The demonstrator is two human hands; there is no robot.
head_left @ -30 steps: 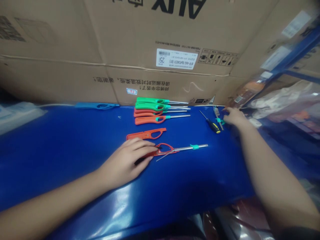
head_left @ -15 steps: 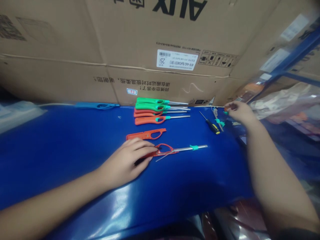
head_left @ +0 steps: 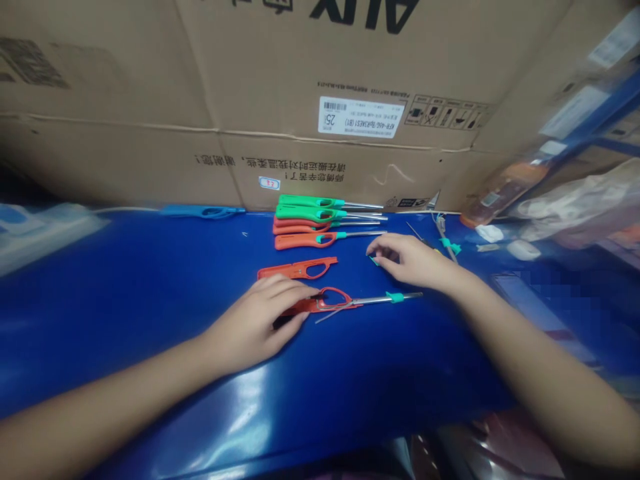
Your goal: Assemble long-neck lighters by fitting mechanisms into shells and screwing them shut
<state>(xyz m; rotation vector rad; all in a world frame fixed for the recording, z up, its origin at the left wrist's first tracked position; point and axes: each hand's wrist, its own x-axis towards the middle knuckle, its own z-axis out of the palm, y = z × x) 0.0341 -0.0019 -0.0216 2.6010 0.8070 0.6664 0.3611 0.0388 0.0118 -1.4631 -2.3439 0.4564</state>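
Note:
My left hand [head_left: 265, 317] is closed on the handle of an opened red-orange long-necked lighter [head_left: 335, 298], which lies on the blue table. Its metal tube points right and carries a green collar [head_left: 395, 297]; a thin wire sticks out below the handle. Just behind my left hand lies a loose orange handle half [head_left: 300, 268], inner side up. Above and to the right of the tube, my right hand [head_left: 407, 259] pinches a small green piece [head_left: 374, 261], mostly hidden by the fingers.
Several assembled green lighters [head_left: 305, 212] and orange lighters [head_left: 300, 240] lie stacked at the back. A blue lighter part [head_left: 203, 211] rests to their left. Behind stands a cardboard box [head_left: 280, 80]. At right are a bottle [head_left: 505, 190], a screwdriver [head_left: 419, 233] partly hidden, and a metal tube with green collar [head_left: 450, 247].
My right hand has come from the back right corner toward the lighter's tube, bringing the small green piece. My left hand stays on the handle. The view has shifted slightly.

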